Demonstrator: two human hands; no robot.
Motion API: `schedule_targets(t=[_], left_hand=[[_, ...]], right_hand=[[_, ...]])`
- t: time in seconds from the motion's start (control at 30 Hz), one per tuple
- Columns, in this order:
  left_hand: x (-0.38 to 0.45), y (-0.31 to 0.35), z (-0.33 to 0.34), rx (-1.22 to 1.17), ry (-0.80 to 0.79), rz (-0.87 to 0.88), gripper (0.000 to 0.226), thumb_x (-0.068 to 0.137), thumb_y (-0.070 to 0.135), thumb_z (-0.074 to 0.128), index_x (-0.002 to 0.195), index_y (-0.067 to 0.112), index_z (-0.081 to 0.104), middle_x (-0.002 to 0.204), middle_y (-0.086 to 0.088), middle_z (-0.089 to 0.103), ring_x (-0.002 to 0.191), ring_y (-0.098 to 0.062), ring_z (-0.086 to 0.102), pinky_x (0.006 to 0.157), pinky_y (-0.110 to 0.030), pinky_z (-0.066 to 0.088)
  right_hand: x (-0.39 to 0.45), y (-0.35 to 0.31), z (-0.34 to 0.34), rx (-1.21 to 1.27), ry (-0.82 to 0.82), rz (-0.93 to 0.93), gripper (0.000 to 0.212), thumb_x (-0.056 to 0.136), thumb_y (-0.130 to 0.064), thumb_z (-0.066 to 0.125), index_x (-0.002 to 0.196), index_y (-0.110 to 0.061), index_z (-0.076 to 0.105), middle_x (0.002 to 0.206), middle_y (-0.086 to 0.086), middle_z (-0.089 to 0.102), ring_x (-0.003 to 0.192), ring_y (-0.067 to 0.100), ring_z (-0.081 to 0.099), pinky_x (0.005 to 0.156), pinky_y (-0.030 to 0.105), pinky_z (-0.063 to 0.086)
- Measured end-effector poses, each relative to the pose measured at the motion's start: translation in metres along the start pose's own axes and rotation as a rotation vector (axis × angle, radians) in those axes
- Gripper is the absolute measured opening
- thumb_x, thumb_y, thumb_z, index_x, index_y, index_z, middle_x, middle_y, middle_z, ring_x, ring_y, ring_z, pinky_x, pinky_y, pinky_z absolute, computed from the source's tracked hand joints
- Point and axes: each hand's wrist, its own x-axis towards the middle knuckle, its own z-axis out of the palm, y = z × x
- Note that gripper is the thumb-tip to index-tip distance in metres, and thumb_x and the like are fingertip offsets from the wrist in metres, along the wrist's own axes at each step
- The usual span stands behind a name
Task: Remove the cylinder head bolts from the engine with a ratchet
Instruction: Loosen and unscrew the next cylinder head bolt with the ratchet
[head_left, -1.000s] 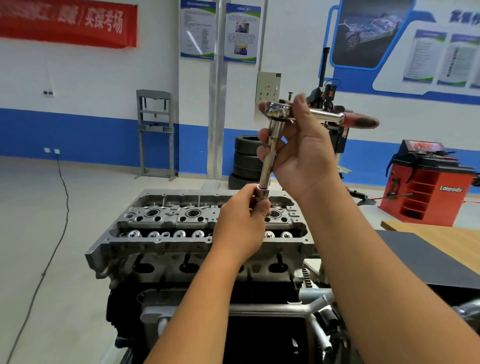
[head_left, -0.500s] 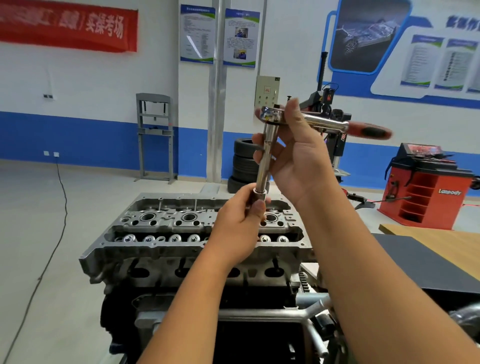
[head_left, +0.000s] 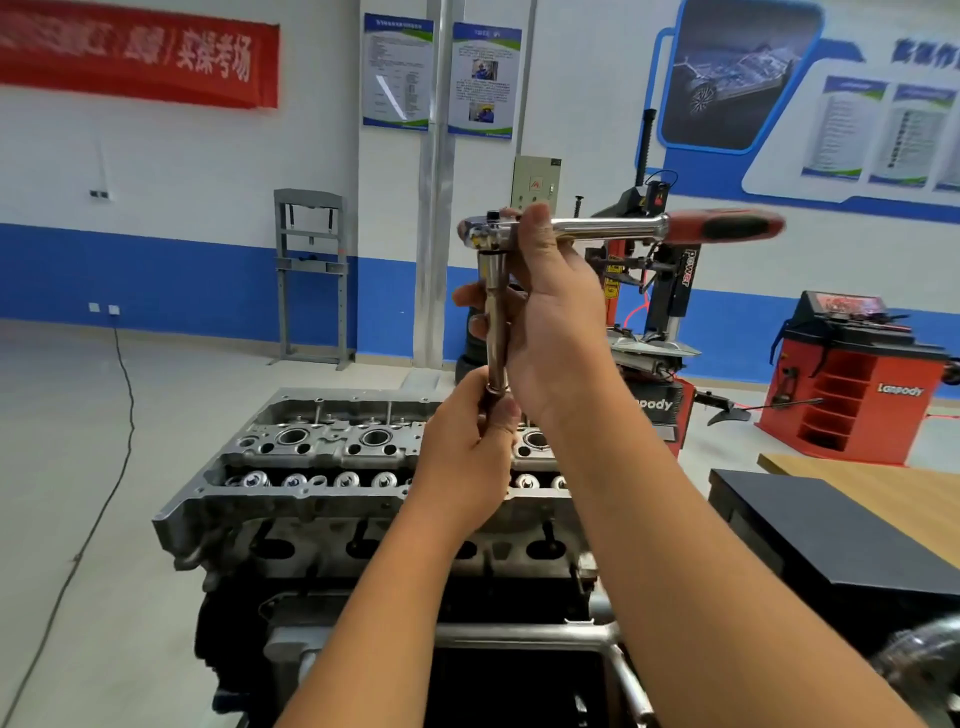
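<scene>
A workshop is seen — white walls banded in blue (head_left: 171, 270), a red banner (head_left: 135, 60), posters (head_left: 397, 73), pale floor (head_left: 67, 441), a red machine (head_left: 852, 384) and wooden table (head_left: 883, 499).

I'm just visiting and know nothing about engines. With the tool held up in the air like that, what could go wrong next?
1. The ratchet is held above the cylinder head. The right hand grips it near the head end, not the red handle, so it might slip and fall onto the open engine.
2. The left hand pinches the bottom of the extension bar. If whatever sits there comes loose, it could drop into one of the open holes below.
</scene>
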Motion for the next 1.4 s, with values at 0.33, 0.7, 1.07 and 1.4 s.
schedule_targets(t=[0.33, 0.7, 1.07, 1.4], left_hand=[[-0.005, 0.0, 0.013, 0.211, 0.258, 0.062, 0.025, 0.097, 0.017, 0.063, 0.089, 0.041, 0.064, 0.079, 0.021, 0.069, 0.077, -0.005, 0.064, 0.067, -0.033, 0.052], [-0.001, 0.0, 0.008, 0.109, 0.157, 0.062, 0.023, 0.098, 0.011, 0.064, 0.092, 0.033, 0.064, 0.075, 0.016, 0.07, 0.067, -0.006, 0.066, 0.066, -0.035, 0.054], [0.001, -0.002, -0.003, -0.019, -0.048, 0.05, 0.029, 0.106, 0.014, 0.053, 0.098, 0.041, 0.062, 0.076, 0.014, 0.067, 0.06, -0.006, 0.055, 0.059, -0.029, 0.047], [-0.007, -0.002, 0.02, 0.22, 0.254, 0.106, 0.021, 0.097, 0.014, 0.069, 0.094, 0.035, 0.066, 0.079, 0.02, 0.068, 0.079, -0.009, 0.066, 0.072, -0.043, 0.058]], right_hand=[[-0.007, 0.005, 0.001, -0.037, 0.145, -0.217, 0.014, 0.094, -0.031, 0.076, 0.088, -0.019, 0.069, 0.088, 0.006, 0.078, 0.069, 0.031, 0.075, 0.051, 0.032, 0.054], [0.002, 0.002, -0.01, 0.056, -0.023, -0.074, 0.024, 0.092, -0.038, 0.072, 0.091, -0.014, 0.073, 0.079, 0.001, 0.072, 0.061, 0.026, 0.066, 0.053, 0.031, 0.046], [0.002, 0.002, -0.011, 0.055, -0.092, -0.062, 0.047, 0.098, -0.042, 0.063, 0.111, 0.003, 0.066, 0.108, 0.013, 0.076, 0.056, 0.02, 0.061, 0.05, 0.029, 0.035], [-0.001, -0.003, -0.01, -0.052, 0.133, -0.25, 0.042, 0.083, -0.016, 0.087, 0.106, -0.003, 0.055, 0.073, 0.003, 0.074, 0.052, 0.031, 0.069, 0.046, 0.032, 0.048]])
